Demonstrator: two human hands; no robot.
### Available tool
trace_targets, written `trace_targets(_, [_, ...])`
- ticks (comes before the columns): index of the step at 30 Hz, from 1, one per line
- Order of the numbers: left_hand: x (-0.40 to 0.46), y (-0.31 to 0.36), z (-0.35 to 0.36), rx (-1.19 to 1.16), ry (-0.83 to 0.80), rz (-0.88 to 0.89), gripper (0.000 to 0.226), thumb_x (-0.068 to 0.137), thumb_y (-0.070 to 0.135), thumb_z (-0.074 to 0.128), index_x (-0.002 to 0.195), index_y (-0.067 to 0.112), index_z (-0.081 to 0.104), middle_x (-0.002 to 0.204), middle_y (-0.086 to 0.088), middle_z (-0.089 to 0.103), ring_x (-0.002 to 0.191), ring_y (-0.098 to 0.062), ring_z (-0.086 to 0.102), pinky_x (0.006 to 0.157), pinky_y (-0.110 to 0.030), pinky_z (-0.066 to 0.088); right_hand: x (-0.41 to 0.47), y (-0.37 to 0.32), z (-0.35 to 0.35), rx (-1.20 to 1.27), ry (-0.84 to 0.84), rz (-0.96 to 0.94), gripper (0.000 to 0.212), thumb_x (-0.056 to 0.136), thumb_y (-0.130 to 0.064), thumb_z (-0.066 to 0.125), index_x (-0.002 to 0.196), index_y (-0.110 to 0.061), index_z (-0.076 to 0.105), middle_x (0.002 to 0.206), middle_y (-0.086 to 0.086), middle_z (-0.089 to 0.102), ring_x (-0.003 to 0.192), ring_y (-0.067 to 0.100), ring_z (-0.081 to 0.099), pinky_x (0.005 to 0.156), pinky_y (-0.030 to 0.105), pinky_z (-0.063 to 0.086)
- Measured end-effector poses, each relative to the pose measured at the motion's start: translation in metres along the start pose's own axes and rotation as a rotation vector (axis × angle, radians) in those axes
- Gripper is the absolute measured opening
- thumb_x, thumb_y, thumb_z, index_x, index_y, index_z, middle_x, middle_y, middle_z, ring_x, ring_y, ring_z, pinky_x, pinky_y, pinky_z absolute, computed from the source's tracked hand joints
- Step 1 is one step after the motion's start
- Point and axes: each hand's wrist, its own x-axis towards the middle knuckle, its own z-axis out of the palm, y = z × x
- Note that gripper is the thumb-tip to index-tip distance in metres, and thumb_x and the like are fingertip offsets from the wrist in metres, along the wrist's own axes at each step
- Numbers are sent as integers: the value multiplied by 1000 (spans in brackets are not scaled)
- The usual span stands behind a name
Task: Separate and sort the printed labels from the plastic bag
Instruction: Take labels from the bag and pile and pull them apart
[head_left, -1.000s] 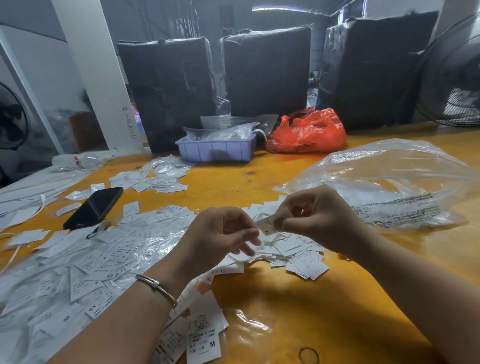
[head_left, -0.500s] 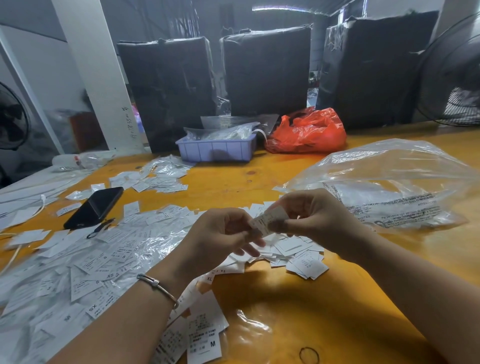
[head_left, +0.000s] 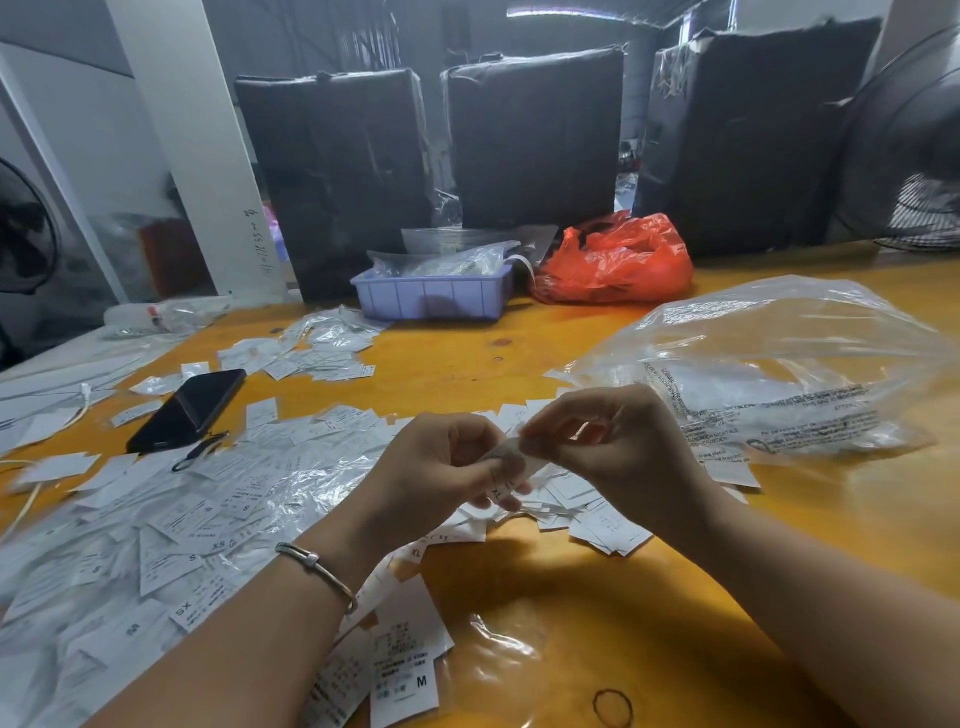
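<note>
Landmark: lavender tray (head_left: 434, 299), far side of the yellow table (head_left: 675, 597), holding clear packets.

Left hand (head_left: 441, 467): nearer the camera than the tray, above the table. Fingers curled, pinching one end of a small white label (head_left: 511, 454). A bangle (head_left: 317, 566) sits on that wrist.

Right hand (head_left: 618, 447): just right of the left hand, thumb and forefinger pinching the other end of the same label. Remaining fingers curled in.

Label in hand: held up off the table between both hands, near side of the tray. An "XL" mark shows close under the left fingers; print is blurred, so possibly a second label lies behind it.

Loose labels (head_left: 171, 525): white slips spread thick across the table, near and left of the tray, mixed with crumpled clear film. Sizes S, XS and M readable on some. A smaller heap (head_left: 605, 519) lies directly beneath the hands.

Plastic bag (head_left: 779, 374): big clear bag with black print, right of the tray and nearer the camera, lying on the table just beside the right hand.

Phone (head_left: 189, 410): dark, face up, left of the tray and nearer, among the slips.

Red bag (head_left: 618, 260): crumpled, touching or almost touching the tray's right end.

Black-wrapped bundles (head_left: 535, 140): standing upright behind the tray.

Rubber band (head_left: 613, 707): on the table's near edge, well apart from the tray.
</note>
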Motion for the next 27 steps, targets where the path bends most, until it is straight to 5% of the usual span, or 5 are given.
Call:
trace_targets(8, [-1,0,-2,-30,28,2,11,88,6,66,94,-3,68,83,-12,76,72,-25,74,61,-31,55,1,-1,-1,-48,-8,-4,12,73,6,75,78,-4,77,73,5,71,64,17,63,55,28,49])
trace_targets(13, [-1,-2,-1,-106,38,7,12,86,-2,64,93,-12,66,85,-21,73,75,-28,74,64,-27,59,0,-4,4,34,-84,59,21,76,11,67,80,-6,78,80,7,70,73,18,64,58,35,48])
trace_targets(19, [1,-4,-3,-20,60,1,7,84,2,68,89,-2,69,85,-12,75,80,-18,73,68,-23,57,5,2,-6,15,-184,182,22,78,3,66,81,-15,78,89,2,64,83,18,58,68,33,49])
trace_targets(24, [0,-8,-19,79,189,-15,16,89,-3,59,90,11,67,83,0,77,78,-13,74,65,-24,59,14,23,-42,-635,137,73,18,82,0,59,78,-9,74,77,6,72,65,20,63,57,35,53])
trace_targets(27, [0,-13,-27,223,368,-55,20,84,0,57,76,15,68,71,1,74,67,-11,71,54,-24,54,18,40,-62,-953,197,343,23,84,-5,52,91,-12,72,94,10,71,86,27,62,76,36,51])
